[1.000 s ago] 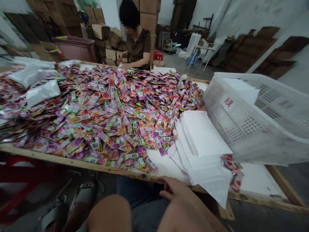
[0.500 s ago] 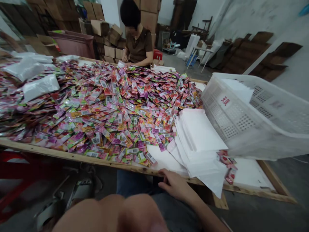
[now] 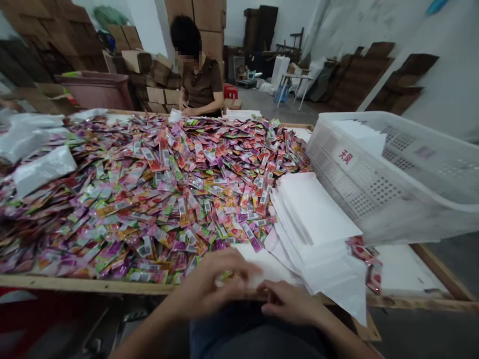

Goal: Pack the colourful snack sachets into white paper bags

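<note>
A wide heap of small colourful packets (image 3: 160,194) covers much of the table. My left hand (image 3: 217,281) is over the table's front edge beside the nearest packets, its fingers curved and blurred; whether anything is between them cannot be made out. Just right of it, my right hand (image 3: 288,301) rests by the wooden edge with its fingers curled, and their tips are partly hidden. A stack of white bags (image 3: 314,214) lies on the table to the right of both hands, its lower corner hanging over the edge.
A white perforated crate (image 3: 359,184) holding white sheets stands at the right. Across the table sits a person (image 3: 202,85). White plastic packages (image 3: 43,169) lie on the heap's left. The wooden rim (image 3: 86,284) runs along the front; cardboard boxes (image 3: 213,45) stand behind.
My left hand has moved from the bottom foreground up to the table edge near the packets. My right hand has shifted slightly right, its fingers more curled. The view has tilted and shifted.
</note>
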Action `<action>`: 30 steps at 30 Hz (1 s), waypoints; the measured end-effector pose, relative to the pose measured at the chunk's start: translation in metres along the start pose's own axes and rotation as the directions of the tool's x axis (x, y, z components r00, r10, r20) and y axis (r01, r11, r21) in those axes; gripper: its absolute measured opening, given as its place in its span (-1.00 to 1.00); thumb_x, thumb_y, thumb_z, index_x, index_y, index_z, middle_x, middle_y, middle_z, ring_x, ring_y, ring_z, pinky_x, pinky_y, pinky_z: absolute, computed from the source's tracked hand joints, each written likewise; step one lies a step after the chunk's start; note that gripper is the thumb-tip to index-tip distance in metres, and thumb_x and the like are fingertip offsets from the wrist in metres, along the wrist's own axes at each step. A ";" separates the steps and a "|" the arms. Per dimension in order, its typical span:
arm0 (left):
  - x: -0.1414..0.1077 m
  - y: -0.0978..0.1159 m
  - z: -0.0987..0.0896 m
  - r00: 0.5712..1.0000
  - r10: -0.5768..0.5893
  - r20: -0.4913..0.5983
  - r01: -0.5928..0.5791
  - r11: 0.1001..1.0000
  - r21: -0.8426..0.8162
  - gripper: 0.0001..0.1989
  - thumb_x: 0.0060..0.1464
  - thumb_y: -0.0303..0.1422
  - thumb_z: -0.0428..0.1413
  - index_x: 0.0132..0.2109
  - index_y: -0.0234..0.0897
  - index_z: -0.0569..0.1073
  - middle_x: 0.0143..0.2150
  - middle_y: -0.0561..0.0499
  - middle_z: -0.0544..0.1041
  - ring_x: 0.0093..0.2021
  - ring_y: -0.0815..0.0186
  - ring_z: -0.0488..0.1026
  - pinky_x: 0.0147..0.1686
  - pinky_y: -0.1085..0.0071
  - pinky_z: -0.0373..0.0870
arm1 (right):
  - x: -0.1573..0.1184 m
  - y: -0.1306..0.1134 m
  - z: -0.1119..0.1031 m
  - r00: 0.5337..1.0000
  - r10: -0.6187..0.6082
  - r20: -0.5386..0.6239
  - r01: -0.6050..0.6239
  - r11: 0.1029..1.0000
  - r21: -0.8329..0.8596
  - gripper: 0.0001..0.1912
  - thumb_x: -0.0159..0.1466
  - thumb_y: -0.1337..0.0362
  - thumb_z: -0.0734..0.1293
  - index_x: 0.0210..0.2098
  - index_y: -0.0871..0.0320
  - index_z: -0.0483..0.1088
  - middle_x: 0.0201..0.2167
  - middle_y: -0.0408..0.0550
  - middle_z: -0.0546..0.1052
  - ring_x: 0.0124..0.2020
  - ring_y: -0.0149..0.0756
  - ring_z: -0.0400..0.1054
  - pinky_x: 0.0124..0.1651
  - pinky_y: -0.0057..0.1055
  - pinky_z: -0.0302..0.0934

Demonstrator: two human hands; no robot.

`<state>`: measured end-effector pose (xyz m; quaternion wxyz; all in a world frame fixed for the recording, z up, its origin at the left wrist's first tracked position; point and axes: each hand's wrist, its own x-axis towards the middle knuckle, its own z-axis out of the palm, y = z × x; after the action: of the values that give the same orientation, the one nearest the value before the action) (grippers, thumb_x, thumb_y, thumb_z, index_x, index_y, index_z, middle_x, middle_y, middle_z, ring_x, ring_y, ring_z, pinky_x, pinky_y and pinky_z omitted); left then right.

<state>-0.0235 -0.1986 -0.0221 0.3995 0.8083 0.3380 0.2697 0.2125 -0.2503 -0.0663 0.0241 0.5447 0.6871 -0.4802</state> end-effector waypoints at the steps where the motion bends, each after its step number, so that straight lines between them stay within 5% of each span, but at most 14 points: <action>1: 0.012 -0.012 -0.002 0.999 -0.042 -0.017 0.043 0.998 0.041 -0.79 0.10 -0.33 0.00 -0.17 -0.20 0.48 -0.21 -0.02 0.52 -0.18 0.28 0.43 -0.18 0.38 0.34 | 0.005 0.003 -0.007 1.000 -0.019 -0.011 0.019 1.000 0.022 -0.62 0.08 0.23 0.28 -0.09 0.15 0.35 -0.37 -0.07 0.51 -0.37 -0.28 0.36 -0.33 -0.42 0.16; 4: 0.044 -0.058 -0.011 0.970 -0.187 -0.155 0.212 0.962 0.169 -0.78 0.06 -0.42 -0.02 -0.18 -0.26 0.48 -0.27 -0.03 0.53 -0.27 0.30 0.45 -0.24 0.40 0.36 | 0.030 0.009 -0.031 0.948 -0.093 -0.304 0.128 0.987 0.095 -0.66 0.08 0.20 0.27 -0.17 0.18 0.39 -0.26 0.01 0.50 -0.25 -0.24 0.36 -0.19 -0.36 0.20; 8: 0.086 -0.110 -0.041 0.920 -0.166 -0.354 0.309 0.864 0.398 -0.74 0.11 -0.45 -0.09 -0.14 -0.29 0.45 -0.22 -0.06 0.52 -0.22 0.30 0.44 -0.18 0.41 0.36 | 0.093 0.002 -0.075 0.750 -0.085 -0.656 0.247 0.956 0.158 -0.74 0.12 0.16 0.20 -0.33 0.18 0.41 -0.35 -0.01 0.52 -0.33 -0.25 0.38 -0.24 -0.35 0.25; 10: 0.109 -0.125 -0.057 0.922 -0.131 -0.364 0.344 0.710 0.614 -0.68 0.12 -0.52 -0.14 -0.05 -0.32 0.41 -0.09 -0.12 0.47 -0.08 0.25 0.39 -0.06 0.34 0.30 | 0.132 -0.009 -0.099 0.684 -0.021 -0.729 0.186 0.972 0.146 -0.75 0.15 0.16 0.18 -0.39 0.18 0.41 -0.44 -0.04 0.52 -0.39 -0.26 0.39 -0.29 -0.37 0.24; 12: 0.131 -0.135 -0.064 0.956 -0.151 -0.251 0.291 0.585 0.757 -0.65 0.08 -0.58 -0.12 -0.02 -0.32 0.39 -0.03 -0.13 0.44 0.00 0.22 0.35 0.00 0.31 0.25 | 0.169 -0.019 -0.116 0.622 0.091 -0.778 0.026 0.990 0.136 -0.73 0.18 0.15 0.18 -0.33 0.21 0.40 -0.41 0.01 0.52 -0.34 -0.22 0.41 -0.26 -0.36 0.23; 16: 0.150 -0.148 -0.054 0.975 -0.221 -0.035 0.156 0.558 0.815 -0.77 0.03 -0.55 -0.01 -0.17 -0.33 0.46 -0.18 -0.14 0.51 -0.11 0.17 0.42 -0.09 0.29 0.31 | 0.213 -0.019 -0.127 0.648 0.225 -0.728 -0.258 0.964 0.068 -0.61 0.11 0.16 0.31 -0.16 0.30 0.30 -0.30 0.16 0.51 -0.25 -0.11 0.40 -0.28 -0.36 0.20; 20: 0.144 -0.150 -0.049 0.961 -0.268 0.072 0.094 0.559 0.824 -0.81 0.00 -0.60 -0.02 -0.30 -0.35 0.46 -0.28 -0.16 0.51 -0.21 0.18 0.45 -0.20 0.33 0.35 | 0.212 0.002 -0.122 0.740 0.171 -0.651 -0.208 0.978 0.020 -0.66 0.04 0.22 0.36 -0.21 0.23 0.30 -0.37 0.02 0.50 -0.31 -0.21 0.39 -0.30 -0.42 0.18; 23: 0.134 -0.145 -0.056 0.958 -0.261 0.123 0.055 0.583 0.811 -0.85 -0.03 -0.58 0.01 -0.36 -0.31 0.43 -0.30 -0.10 0.51 -0.17 0.23 0.43 -0.15 0.38 0.31 | 0.199 0.013 -0.120 0.733 0.154 -0.663 -0.186 0.982 0.022 -0.70 0.03 0.20 0.34 -0.26 0.20 0.30 -0.39 -0.02 0.48 -0.34 -0.21 0.36 -0.30 -0.38 0.18; 26: 0.118 -0.138 -0.069 0.967 -0.244 -0.071 0.206 0.586 0.783 -0.82 0.05 -0.52 -0.09 -0.25 -0.32 0.38 -0.27 -0.10 0.48 -0.17 0.23 0.41 -0.17 0.38 0.30 | 0.188 0.017 -0.115 0.660 0.022 -0.751 -0.068 0.997 -0.030 -0.71 0.10 0.30 0.23 -0.17 0.24 0.28 -0.26 0.07 0.46 -0.20 -0.16 0.33 -0.16 -0.31 0.18; 28: 0.102 -0.131 -0.080 0.916 -0.257 -0.308 0.401 0.607 0.686 -0.77 0.06 -0.50 -0.15 -0.17 -0.33 0.32 -0.35 -0.06 0.47 -0.32 0.26 0.42 -0.32 0.41 0.31 | 0.184 0.016 -0.114 0.677 -0.079 -0.732 0.034 0.997 -0.076 -0.68 0.10 0.38 0.18 -0.13 0.26 0.27 -0.19 0.09 0.44 -0.13 -0.17 0.30 -0.07 -0.31 0.15; 30: 0.088 -0.124 -0.091 0.876 -0.272 -0.399 0.472 0.660 0.585 -0.78 0.01 -0.41 -0.09 -0.16 -0.30 0.32 -0.43 0.02 0.46 -0.44 0.30 0.40 -0.41 0.45 0.29 | 0.183 0.011 -0.120 0.715 -0.135 -0.686 0.079 0.991 -0.112 -0.73 0.10 0.41 0.15 -0.21 0.22 0.33 -0.21 0.03 0.45 -0.14 -0.19 0.30 -0.04 -0.33 0.13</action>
<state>-0.0737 -0.0338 -0.0615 0.0796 0.7628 0.6233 0.1526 0.2056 -0.0354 -0.1109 -0.2413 0.6426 0.6941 -0.2168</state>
